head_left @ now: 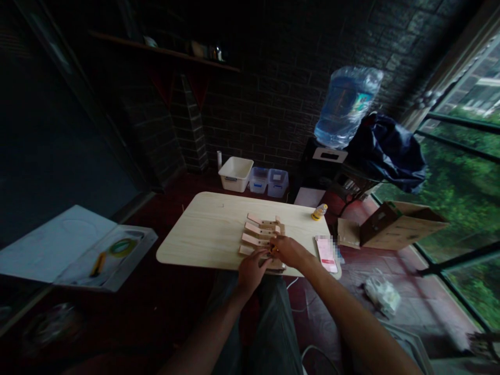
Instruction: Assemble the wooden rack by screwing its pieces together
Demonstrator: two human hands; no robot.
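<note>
A wooden piece made of several pale slats point(255, 240) with dark holes, set side by side against a crosspiece, lies on the light wood-grain table point(203, 229). My left hand point(250, 271) is at its near end, thumb and fingers closed around the nearest slats. Just right of it, my right hand point(288, 250) bends over the crosspiece with its fingers pinched together. Something small and yellowish shows at those fingertips, too small and too covered to name. Both hands' fingertips almost meet there, and they hide part of the wood.
A phone point(326, 254) and a small yellow-capped bottle point(319, 212) are at the table's right side. Left of the table is an open white case point(133, 260) with cables. Behind stand plastic bins point(236, 174) and a water dispenser point(326, 156); a cardboard box point(394, 224) is at right.
</note>
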